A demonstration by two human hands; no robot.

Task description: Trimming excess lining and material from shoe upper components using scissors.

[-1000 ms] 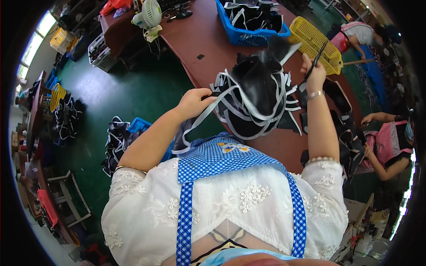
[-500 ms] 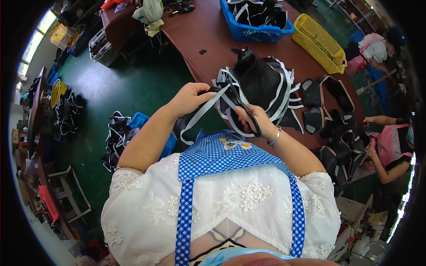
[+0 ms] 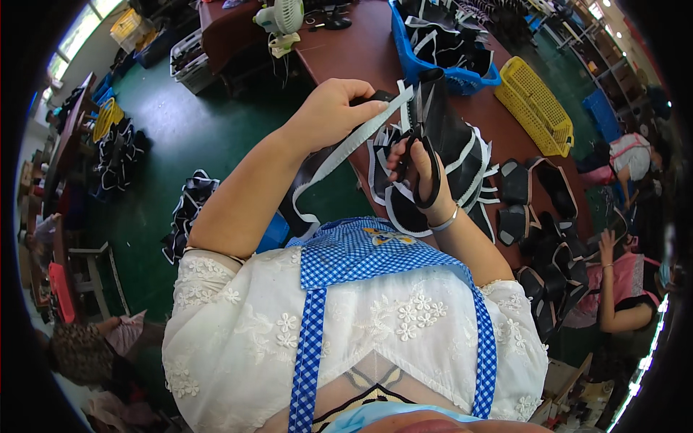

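Observation:
My left hand (image 3: 333, 114) is raised, its thumb and fingers closed on a black shoe upper piece (image 3: 306, 179). A white zipper tape (image 3: 345, 149) runs along that piece and dangles toward the apron. Close by on the right, my right hand (image 3: 421, 173) has its fingers through the black loops of a pair of scissors (image 3: 433, 182). Their blades point away from me, beside the tape's end; whether they touch it I cannot tell. Behind the right hand, a heap of black uppers with white zipper edging (image 3: 463, 148) lies on the table.
On the brown table (image 3: 336, 54) stand a blue basket (image 3: 462, 81) of black pieces and a yellow basket (image 3: 534, 108). Black shoe parts (image 3: 516, 180) lie at the right. A fan (image 3: 283, 18) stands far left on the table. A co-worker (image 3: 613, 278) is at the right.
Both my hands have moved up and away from me, carrying the piece and the scissors. The view has shifted slightly. The co-worker at the right has lifted a hand.

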